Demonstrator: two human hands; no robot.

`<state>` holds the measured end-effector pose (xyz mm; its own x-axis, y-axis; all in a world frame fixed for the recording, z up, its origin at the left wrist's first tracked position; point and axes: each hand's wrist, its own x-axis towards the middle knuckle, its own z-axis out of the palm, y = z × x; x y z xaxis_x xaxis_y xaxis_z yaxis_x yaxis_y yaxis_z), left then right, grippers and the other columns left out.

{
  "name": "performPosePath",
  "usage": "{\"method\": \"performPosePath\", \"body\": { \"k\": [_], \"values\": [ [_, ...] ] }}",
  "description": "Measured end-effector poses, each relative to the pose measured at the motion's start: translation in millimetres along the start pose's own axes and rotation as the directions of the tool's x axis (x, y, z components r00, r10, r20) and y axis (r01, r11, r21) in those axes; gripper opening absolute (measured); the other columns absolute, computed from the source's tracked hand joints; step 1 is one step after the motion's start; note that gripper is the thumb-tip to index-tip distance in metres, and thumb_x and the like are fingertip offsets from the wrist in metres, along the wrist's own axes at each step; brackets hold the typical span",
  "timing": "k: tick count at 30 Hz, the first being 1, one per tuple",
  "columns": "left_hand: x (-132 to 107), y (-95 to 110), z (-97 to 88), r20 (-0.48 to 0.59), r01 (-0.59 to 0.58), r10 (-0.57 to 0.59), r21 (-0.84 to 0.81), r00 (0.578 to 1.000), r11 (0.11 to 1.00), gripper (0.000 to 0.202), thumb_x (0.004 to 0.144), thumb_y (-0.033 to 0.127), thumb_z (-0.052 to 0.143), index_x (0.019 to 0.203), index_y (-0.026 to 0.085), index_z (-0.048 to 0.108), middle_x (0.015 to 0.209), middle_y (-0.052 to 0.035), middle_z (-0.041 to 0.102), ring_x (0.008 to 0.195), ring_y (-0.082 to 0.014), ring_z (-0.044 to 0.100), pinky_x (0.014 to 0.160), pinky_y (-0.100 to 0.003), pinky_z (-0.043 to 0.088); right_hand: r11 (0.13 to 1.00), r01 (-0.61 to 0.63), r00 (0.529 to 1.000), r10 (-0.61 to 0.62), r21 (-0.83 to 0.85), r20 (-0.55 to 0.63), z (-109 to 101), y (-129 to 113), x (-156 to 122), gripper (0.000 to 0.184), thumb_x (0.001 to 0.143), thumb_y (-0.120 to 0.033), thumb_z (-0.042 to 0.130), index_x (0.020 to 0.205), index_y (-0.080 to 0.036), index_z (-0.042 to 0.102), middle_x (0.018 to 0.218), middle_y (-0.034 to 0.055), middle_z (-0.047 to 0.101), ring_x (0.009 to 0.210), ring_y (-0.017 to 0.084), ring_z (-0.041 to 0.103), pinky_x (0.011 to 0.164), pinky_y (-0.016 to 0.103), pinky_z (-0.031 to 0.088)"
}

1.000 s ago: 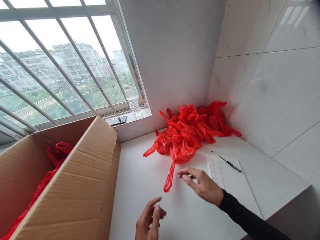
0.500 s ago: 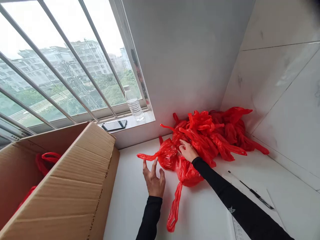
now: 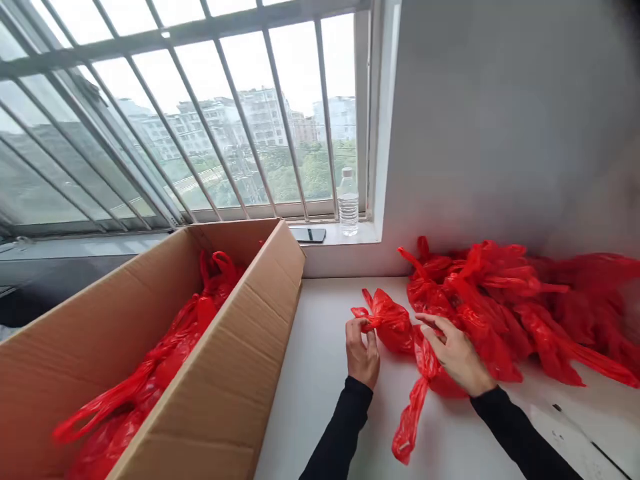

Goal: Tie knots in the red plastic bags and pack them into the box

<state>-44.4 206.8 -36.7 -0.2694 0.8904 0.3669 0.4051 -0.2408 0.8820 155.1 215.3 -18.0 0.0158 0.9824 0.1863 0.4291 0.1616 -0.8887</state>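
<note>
A heap of knotted red plastic bags [image 3: 505,300] lies on the white counter [image 3: 325,400] against the wall. My left hand [image 3: 362,351] pinches the tied handle of one small red bag [image 3: 390,320] at the heap's left edge. My right hand [image 3: 455,353] rests with curled fingers on a second red bag [image 3: 425,380], whose long handle trails toward me. Both arms wear black sleeves.
A long open cardboard box [image 3: 225,373] stands to the left and holds more red bags [image 3: 165,353]. On the window sill are a water bottle [image 3: 348,203] and a dark phone [image 3: 309,234]. Paper edge [image 3: 575,433] shows at the lower right. Barred window behind.
My view has swung left. My left hand went from open beside the small red bag to gripping its handle. My right hand drew back from the heap onto the nearer bag.
</note>
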Motion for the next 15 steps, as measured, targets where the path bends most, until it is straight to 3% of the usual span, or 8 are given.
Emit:
{"method": "performPosePath", "body": {
  "k": [4, 7, 10, 13, 15],
  "values": [
    [-47, 26, -39.9, 0.012, 0.034, -0.033, -0.121, 0.999, 0.992, 0.021, 0.091, 0.013, 0.042, 0.102, 0.023, 0.057, 0.098, -0.0063, 0.065, 0.092, -0.0194, 0.063, 0.085, -0.032, 0.051, 0.986, -0.123, 0.981, 0.103, 0.116, 0.163, 37, -7, -34, 0.044, 0.090, -0.052, 0.052, 0.121, -0.023, 0.063, 0.131, 0.0108, 0.064, 0.125, 0.026, 0.058, 0.106, 0.038, 0.048],
    [-81, 37, -62.9, 0.021, 0.152, -0.151, -0.255, 0.988, 0.955, 0.023, 0.096, 0.021, 0.039, 0.107, 0.023, 0.059, 0.106, -0.0076, 0.068, 0.099, -0.0224, 0.063, 0.089, -0.036, 0.051, 0.957, -0.220, 0.942, 0.158, 0.191, 0.296, 68, -13, -60, 0.055, 0.089, -0.057, 0.054, 0.133, -0.025, 0.055, 0.139, 0.0108, 0.059, 0.131, 0.026, 0.053, 0.103, 0.038, 0.051],
    [-108, 37, -77.5, 0.034, 0.265, -0.273, -0.381, 0.961, 0.886, 0.025, 0.092, 0.027, 0.049, 0.115, 0.026, 0.060, 0.120, -0.0094, 0.066, 0.111, -0.0271, 0.060, 0.096, -0.040, 0.048, 0.914, -0.302, 0.892, 0.170, 0.272, 0.419, 86, -14, -86, 0.060, 0.084, -0.063, 0.060, 0.132, -0.026, 0.057, 0.135, 0.0107, 0.063, 0.129, 0.028, 0.055, 0.099, 0.036, 0.054],
    [-123, 29, -94.6, 0.055, 0.203, -0.205, -0.519, 0.977, 0.830, 0.039, 0.086, 0.029, 0.055, 0.125, 0.025, 0.055, 0.128, -0.0111, 0.061, 0.114, -0.0290, 0.059, 0.098, -0.041, 0.047, 0.850, -0.391, 0.860, 0.202, 0.352, 0.469, 90, -8, -107, 0.057, 0.073, -0.065, 0.071, 0.114, -0.024, 0.068, 0.118, 0.0118, 0.072, 0.119, 0.032, 0.063, 0.094, 0.035, 0.057],
    [-126, 18, -109.9, -0.005, 0.178, -0.209, -0.503, 0.978, 0.846, 0.038, 0.089, 0.029, 0.049, 0.127, 0.023, 0.055, 0.130, -0.0117, 0.059, 0.117, -0.0281, 0.058, 0.101, -0.042, 0.046, 0.801, -0.459, 0.839, 0.249, 0.385, 0.484, 89, -2, -120, 0.051, 0.071, -0.062, 0.076, 0.104, -0.023, 0.071, 0.110, 0.0112, 0.074, 0.111, 0.033, 0.067, 0.091, 0.034, 0.058]
  ]
}}
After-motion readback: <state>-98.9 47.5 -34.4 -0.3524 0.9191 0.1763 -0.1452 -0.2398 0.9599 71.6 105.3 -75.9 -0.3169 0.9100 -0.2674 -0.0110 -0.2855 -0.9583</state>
